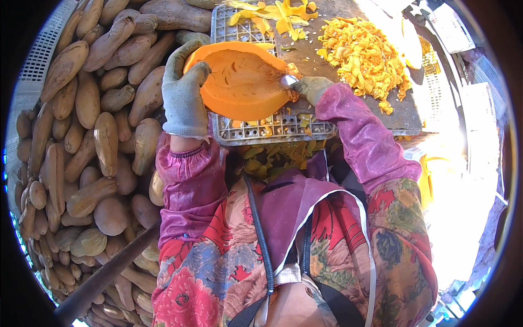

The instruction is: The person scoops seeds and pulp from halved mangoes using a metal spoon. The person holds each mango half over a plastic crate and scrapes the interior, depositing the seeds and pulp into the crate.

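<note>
A hollowed half of an orange pumpkin [245, 81] is tilted with its cut face up, above a plastic crate [273, 133]. My left hand [184, 90], in a pale work glove, grips its left end, thumb on the cut rim. My right hand [312, 88], also gloved, holds a metal scoop or spoon [288, 80] at the right end of the hollow, where stringy pulp clings. Most of the scoop's handle is hidden in the glove. Seeds and bits of peel lie on the crate.
A large heap of whole pumpkins [105, 143] fills the left side. Scraped pulp [363, 57] is piled on a dark board [398, 118] at upper right. Peel strips [282, 16] lie at the top. A dark pole [110, 274] slants at lower left.
</note>
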### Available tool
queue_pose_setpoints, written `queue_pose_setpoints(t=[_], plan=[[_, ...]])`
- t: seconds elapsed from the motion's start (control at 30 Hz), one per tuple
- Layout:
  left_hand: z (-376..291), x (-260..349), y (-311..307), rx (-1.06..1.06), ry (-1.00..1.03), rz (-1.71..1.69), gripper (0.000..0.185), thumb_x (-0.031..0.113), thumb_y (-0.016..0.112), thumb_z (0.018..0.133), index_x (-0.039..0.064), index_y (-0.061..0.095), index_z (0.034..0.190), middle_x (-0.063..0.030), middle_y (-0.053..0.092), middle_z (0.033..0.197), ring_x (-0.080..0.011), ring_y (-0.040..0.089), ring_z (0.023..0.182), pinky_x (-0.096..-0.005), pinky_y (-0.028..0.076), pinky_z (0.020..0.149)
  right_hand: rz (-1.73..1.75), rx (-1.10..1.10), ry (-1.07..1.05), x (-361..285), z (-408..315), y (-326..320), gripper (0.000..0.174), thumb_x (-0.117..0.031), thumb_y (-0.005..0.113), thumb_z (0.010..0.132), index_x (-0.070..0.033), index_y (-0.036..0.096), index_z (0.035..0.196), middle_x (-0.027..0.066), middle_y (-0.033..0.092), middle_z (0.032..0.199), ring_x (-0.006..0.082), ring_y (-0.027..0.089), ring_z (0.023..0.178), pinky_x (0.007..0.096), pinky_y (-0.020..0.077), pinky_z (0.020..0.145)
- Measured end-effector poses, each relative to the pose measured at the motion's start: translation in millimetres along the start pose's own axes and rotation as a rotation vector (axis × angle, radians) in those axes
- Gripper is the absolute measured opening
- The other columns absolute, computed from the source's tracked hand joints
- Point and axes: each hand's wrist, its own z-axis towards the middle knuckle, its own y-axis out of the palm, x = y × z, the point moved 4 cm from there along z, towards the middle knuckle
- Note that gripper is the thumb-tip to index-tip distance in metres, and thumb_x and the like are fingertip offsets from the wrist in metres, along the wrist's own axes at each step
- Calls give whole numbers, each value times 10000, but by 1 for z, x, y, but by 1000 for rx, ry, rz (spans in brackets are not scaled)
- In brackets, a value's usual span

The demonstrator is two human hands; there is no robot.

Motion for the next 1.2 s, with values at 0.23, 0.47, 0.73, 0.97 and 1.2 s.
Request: queue_pose_setpoints(t=[0.23,0.47,0.73,0.97,1.2], plan=[[3,-3,0,-57,74,-9,406,-62,523,746,-32,531,1151,-96,577,1069,-158,553,940,-250,445,852,254,79,-186,4,8,13,571,-605,439,880,-83,644,983,132,638,744,256,640,703,370,485,663],[6,2,6,-30,-39,20,417,-98,539,751,-32,529,1162,-82,582,1071,-139,561,948,-231,459,820,-36,46,19,10,12,2,508,-553,450,901,-91,644,987,103,646,778,233,635,746,354,488,685],[3,1,2,-26,12,-1,421,-82,535,743,-30,531,1161,-85,588,1052,-143,560,939,-235,454,821,27,75,-156,-13,13,8,499,-545,451,903,-97,636,1017,112,647,809,241,634,774,355,486,705],[5,2,3,-66,30,14,420,-88,544,747,-27,536,1163,-81,587,1068,-140,561,939,-228,458,809,-34,58,42,14,4,-7,492,-539,451,904,-101,628,1044,120,647,837,247,634,799,356,485,724],[5,-1,0,-35,1,24,418,-81,517,738,-25,535,1152,-75,584,1030,-150,555,918,-240,449,822,9,73,-80,-5,13,-5,487,-532,451,906,-105,620,1071,128,648,865,253,633,824,357,483,742]])
